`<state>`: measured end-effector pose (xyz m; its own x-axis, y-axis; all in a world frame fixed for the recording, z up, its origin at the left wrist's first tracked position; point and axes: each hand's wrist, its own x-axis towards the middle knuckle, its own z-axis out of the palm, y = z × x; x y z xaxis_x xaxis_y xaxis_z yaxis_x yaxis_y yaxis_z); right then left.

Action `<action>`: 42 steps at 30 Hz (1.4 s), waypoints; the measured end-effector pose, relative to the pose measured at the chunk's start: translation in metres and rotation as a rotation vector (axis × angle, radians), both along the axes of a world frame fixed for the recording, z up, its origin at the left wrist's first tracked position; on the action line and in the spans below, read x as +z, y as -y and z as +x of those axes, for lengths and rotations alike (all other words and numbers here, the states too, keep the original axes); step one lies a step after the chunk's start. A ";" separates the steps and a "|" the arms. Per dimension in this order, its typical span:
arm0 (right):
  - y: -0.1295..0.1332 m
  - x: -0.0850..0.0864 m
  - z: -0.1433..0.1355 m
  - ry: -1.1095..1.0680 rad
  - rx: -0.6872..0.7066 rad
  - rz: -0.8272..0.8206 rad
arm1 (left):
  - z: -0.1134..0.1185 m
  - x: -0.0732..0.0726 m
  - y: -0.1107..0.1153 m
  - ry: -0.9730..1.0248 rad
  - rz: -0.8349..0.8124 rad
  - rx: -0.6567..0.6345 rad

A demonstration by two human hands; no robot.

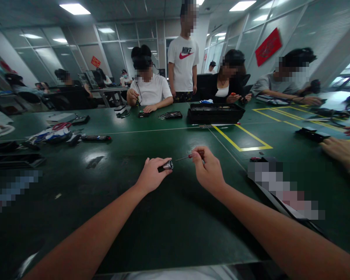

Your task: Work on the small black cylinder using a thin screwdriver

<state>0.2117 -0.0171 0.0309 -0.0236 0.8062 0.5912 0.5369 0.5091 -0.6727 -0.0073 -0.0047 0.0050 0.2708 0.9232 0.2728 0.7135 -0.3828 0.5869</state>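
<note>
Screwdriver (189, 156) pinched in right hand (209, 169) | long axis pointing left toward tube (168, 165) gripped in left hand (152, 175) | not touching

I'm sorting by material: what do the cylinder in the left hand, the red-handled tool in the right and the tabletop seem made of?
Cylinder: probably polished metal, given the silvery shine at its open end. Tool shaft: thin, grey, likely steel. Red handle: perhaps plastic by its colour, finish unclear. Tabletop: smooth green, glossy with light reflections; perhaps laminate or rubber.
</note>
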 end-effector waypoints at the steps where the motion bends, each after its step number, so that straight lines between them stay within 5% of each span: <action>1: -0.001 0.000 0.000 -0.015 0.000 -0.003 | 0.000 -0.001 0.000 0.003 -0.002 -0.002; 15: 0.000 -0.001 0.000 0.048 0.136 -0.073 | 0.002 0.000 0.000 -0.010 -0.007 -0.015; 22: -0.002 0.000 0.001 0.087 0.037 -0.043 | 0.000 0.000 0.000 0.000 -0.002 0.000; 35: -0.002 0.003 0.005 0.025 0.006 -0.026 | -0.001 -0.002 -0.009 0.514 -0.160 0.031; 42: -0.005 0.001 0.004 -0.019 -0.010 0.018 | 0.012 0.024 0.005 0.145 -0.248 0.008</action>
<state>0.2159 -0.0123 0.0318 -0.0042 0.7953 0.6062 0.5287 0.5163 -0.6737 0.0043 -0.0096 0.0293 0.2383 0.9684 0.0737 0.6175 -0.2097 0.7581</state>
